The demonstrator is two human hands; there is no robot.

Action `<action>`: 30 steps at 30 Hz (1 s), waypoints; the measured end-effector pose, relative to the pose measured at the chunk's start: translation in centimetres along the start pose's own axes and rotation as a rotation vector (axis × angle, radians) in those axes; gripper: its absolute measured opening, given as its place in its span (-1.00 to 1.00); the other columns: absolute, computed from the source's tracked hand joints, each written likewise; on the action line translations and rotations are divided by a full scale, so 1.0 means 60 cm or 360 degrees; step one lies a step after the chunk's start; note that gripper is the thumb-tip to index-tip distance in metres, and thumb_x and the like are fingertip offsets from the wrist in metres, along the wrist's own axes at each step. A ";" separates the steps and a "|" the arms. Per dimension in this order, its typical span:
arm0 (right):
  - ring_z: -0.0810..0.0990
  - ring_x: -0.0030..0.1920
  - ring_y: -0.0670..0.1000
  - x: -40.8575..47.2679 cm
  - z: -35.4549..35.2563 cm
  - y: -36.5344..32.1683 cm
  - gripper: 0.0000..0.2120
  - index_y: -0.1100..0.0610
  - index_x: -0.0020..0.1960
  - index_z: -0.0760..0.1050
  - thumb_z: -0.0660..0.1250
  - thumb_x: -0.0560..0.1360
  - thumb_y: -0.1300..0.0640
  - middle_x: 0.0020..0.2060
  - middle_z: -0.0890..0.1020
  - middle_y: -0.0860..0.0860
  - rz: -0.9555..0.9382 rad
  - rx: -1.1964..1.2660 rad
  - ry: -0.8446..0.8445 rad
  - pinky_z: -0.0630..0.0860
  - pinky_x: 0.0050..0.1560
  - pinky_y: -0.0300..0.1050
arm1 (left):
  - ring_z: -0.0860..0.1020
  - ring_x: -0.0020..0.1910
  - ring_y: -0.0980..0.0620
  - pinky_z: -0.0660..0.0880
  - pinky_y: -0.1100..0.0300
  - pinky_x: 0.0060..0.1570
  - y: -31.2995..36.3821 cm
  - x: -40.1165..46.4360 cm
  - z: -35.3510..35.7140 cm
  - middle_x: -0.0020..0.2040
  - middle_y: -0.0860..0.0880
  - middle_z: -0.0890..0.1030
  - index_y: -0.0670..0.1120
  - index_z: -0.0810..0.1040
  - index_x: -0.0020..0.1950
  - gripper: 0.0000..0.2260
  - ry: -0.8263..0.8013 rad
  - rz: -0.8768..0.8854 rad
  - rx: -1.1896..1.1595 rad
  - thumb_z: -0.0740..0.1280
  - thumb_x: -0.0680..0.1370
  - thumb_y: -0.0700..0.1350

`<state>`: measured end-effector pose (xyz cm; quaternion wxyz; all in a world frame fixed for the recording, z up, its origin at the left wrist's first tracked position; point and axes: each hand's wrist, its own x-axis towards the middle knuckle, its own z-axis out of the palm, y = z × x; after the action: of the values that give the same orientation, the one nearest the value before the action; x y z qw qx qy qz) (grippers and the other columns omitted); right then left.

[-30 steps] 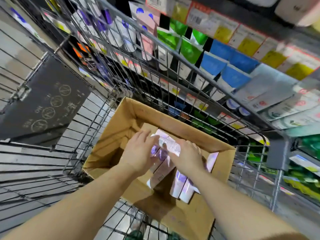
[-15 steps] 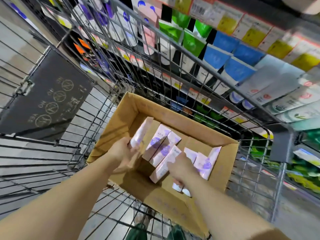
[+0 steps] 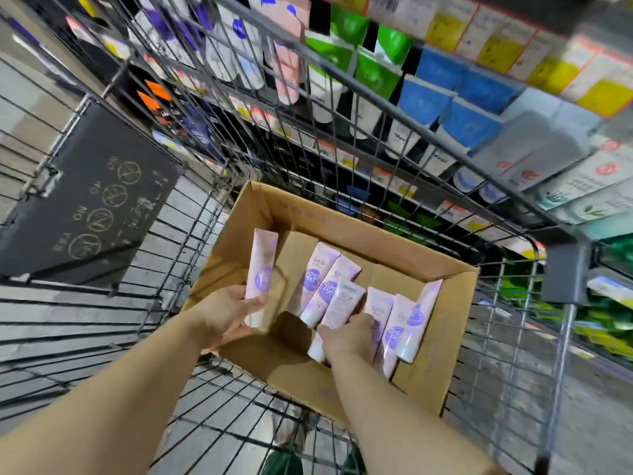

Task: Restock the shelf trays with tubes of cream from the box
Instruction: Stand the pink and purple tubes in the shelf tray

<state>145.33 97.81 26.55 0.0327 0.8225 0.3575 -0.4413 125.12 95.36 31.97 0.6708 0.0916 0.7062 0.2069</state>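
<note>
While one pink tube [image 3: 261, 274] is gripped upright between the curled fingers and thumb of the left hand [image 3: 230, 315], a second tube [image 3: 337, 311] is clasped by the right hand [image 3: 347, 339]. Further tubes [image 3: 407, 323] lie just beyond the right fingertips, inside the cardboard box [image 3: 442, 332], by which both hands are enclosed. The box is carried in a wire cart [image 3: 496, 337] beside stocked shelves [image 3: 445, 108].

My pale-pink tubes [image 3: 342, 305] with purple circles, inside brown cardboard box [image 3: 442, 279]; green and blue tubes [image 3: 424, 97] beyond it.
</note>
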 end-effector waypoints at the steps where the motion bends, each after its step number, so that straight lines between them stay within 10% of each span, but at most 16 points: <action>1: 0.51 -0.05 0.09 -0.004 -0.009 -0.002 -0.52 0.08 0.06 0.28 0.50 0.34 0.01 0.03 0.54 0.05 0.0001 0.0112 -0.0052 0.44 -0.15 -0.16 | 0.63 0.11 -0.10 0.53 -0.04 0.21 0.002 -0.006 0.001 0.06 -0.12 0.69 -0.15 0.53 0.20 -0.71 -0.0020 -0.0024 0.0018 0.38 0.54 -0.05; 4: 0.59 -0.02 0.08 -0.030 -0.049 -0.014 -0.56 0.07 0.10 0.36 0.53 0.36 0.12 0.03 0.54 0.01 0.0055 0.0691 -0.0364 0.56 -0.28 -0.13 | 0.59 0.16 -0.20 0.43 -0.15 0.31 0.024 -0.049 0.014 0.10 -0.19 0.66 -0.11 0.57 0.12 -0.62 -0.0160 -0.0038 0.0131 0.48 0.43 0.09; 7: 0.61 0.09 0.12 -0.069 -0.101 -0.039 -0.69 0.12 0.14 0.43 0.45 0.46 0.21 0.12 0.59 0.04 -0.0018 0.1053 -0.0892 0.62 0.01 0.03 | 0.57 0.08 -0.23 0.36 -0.27 0.31 0.059 -0.104 0.026 0.13 -0.31 0.62 -0.13 0.58 0.09 -0.40 -0.0330 -0.0007 0.0169 0.58 0.21 0.20; 10: 0.64 0.11 0.13 -0.115 -0.167 -0.073 -0.54 0.19 0.36 0.38 0.40 0.50 0.24 0.16 0.63 0.12 -0.0207 0.1115 -0.1189 0.54 0.19 0.14 | 0.56 0.07 -0.19 0.47 -0.15 0.23 0.116 -0.188 0.047 0.15 -0.28 0.61 -0.18 0.58 0.07 -0.73 -0.0489 0.0132 0.0065 0.43 0.46 -0.06; 13: 0.69 -0.11 0.03 -0.168 -0.245 -0.110 -0.71 0.23 0.26 0.40 0.30 0.55 0.28 -0.01 0.67 0.13 -0.0398 0.1163 -0.1343 0.63 -0.05 -0.02 | 0.54 0.06 -0.12 0.45 -0.09 0.19 0.166 -0.254 0.057 0.09 -0.20 0.61 -0.09 0.65 -0.13 -0.86 -0.0592 0.0292 -0.0022 0.32 0.57 -0.15; 19: 0.64 -0.13 0.10 -0.274 -0.388 -0.157 -0.77 0.20 0.10 0.54 0.39 0.45 0.27 -0.03 0.64 0.20 -0.0840 0.1180 -0.1114 0.57 -0.02 0.01 | 0.64 -0.14 -0.04 0.59 0.13 -0.20 0.260 -0.375 0.131 0.06 -0.21 0.62 -0.13 0.61 0.09 -0.83 -0.0713 0.0623 0.0116 0.28 0.59 -0.11; 30: 0.61 -0.25 0.08 -0.358 -0.699 -0.041 -0.78 0.20 0.09 0.47 0.18 0.54 0.42 -0.19 0.61 0.16 -0.1024 0.1532 -0.0641 0.60 -0.22 -0.04 | 0.57 0.11 -0.18 0.50 -0.07 0.12 0.323 -0.540 0.375 0.19 -0.26 0.59 -0.14 0.52 0.24 -0.71 -0.1142 0.0878 0.0243 0.34 0.53 -0.19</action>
<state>165.65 103.09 68.82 -0.4104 0.4962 0.3351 -0.6878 147.11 103.37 69.17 0.7841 0.3912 0.3918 0.2802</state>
